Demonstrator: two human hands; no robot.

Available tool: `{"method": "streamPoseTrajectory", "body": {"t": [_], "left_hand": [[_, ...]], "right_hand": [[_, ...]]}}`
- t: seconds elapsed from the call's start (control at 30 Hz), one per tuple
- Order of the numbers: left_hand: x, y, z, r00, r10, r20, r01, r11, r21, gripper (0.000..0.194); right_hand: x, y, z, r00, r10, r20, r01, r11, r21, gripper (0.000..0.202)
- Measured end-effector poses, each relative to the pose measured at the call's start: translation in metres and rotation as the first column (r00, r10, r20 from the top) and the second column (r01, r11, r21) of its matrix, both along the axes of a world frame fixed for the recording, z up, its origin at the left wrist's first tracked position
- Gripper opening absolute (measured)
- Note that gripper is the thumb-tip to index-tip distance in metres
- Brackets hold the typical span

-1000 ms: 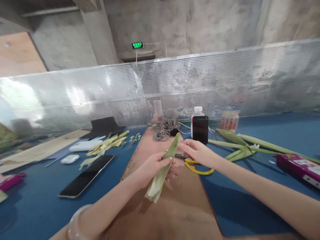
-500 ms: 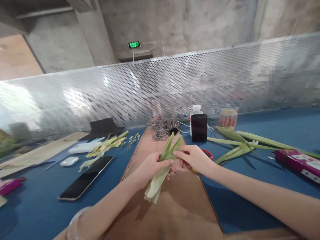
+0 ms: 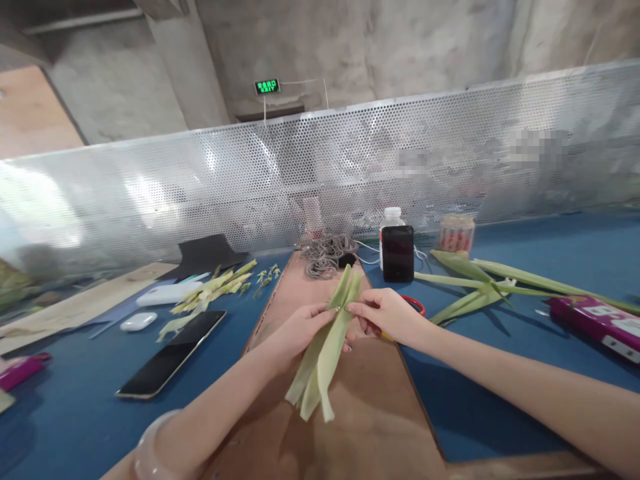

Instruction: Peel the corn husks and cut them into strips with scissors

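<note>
A bundle of pale green husk-like leaves (image 3: 325, 353) is held slantwise above the brown board, pointed tips up and wide cut ends down. My left hand (image 3: 303, 330) grips it from the left, thumb across the front and fingers partly hidden behind. From the right, my right hand (image 3: 383, 317) pinches the bundle near its middle, between thumb and bent fingers. The thumbs almost meet there. The lower ends fan apart into several strips. Close behind my right hand lie red-handled scissors or a similar tool (image 3: 415, 305), mostly covered.
The brown board (image 3: 370, 413) bears tangled grey cord (image 3: 325, 253) at its far end. Left are a phone (image 3: 173, 357), a white case (image 3: 139, 322) and cut leaf pieces (image 3: 220, 287). Right stand a black device (image 3: 399, 255), a bottle (image 3: 393, 214), a jar (image 3: 457, 233), long leaves (image 3: 470, 300) and a purple package (image 3: 597, 327).
The leaf bundle's lower ends have spread apart, with a strip now lying across the front. My left thumb has moved up toward my right thumb; both hands still grip the leaves.
</note>
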State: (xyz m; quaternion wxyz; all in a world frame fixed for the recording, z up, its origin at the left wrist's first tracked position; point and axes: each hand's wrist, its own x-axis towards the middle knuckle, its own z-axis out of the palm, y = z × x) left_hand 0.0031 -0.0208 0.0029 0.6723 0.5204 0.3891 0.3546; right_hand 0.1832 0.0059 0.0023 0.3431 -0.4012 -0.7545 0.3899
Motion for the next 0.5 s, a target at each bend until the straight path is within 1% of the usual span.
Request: {"method": "streamPoseTrajectory", "body": {"t": [0.2, 0.27, 0.43, 0.5], "left_hand": [[-0.0008, 0.0044, -0.0028, 0.999, 0.046, -0.016, -0.046, 0.999, 0.017, 0.025], [-0.0008, 0.0042, -0.0019, 0.999, 0.049, -0.02, -0.049, 0.999, 0.021, 0.026], [-0.0003, 0.0015, 0.0006, 0.998, 0.047, -0.044, -0.047, 0.999, 0.008, 0.037], [-0.0005, 0.0019, 0.0004, 0.999, 0.03, -0.043, -0.029, 0.999, 0.021, 0.036]], "right_hand": [[-0.0004, 0.0005, -0.0014, 0.999, 0.019, -0.033, -0.019, 1.0, -0.015, 0.035], [-0.0005, 0.0012, -0.002, 0.999, 0.027, -0.035, -0.028, 0.999, -0.017, 0.034], [-0.0015, 0.0006, -0.0017, 0.999, 0.042, -0.016, -0.042, 0.999, -0.015, 0.032], [-0.0015, -0.0001, -0.0016, 0.999, 0.052, 0.009, -0.052, 0.999, 0.004, 0.032]]}}
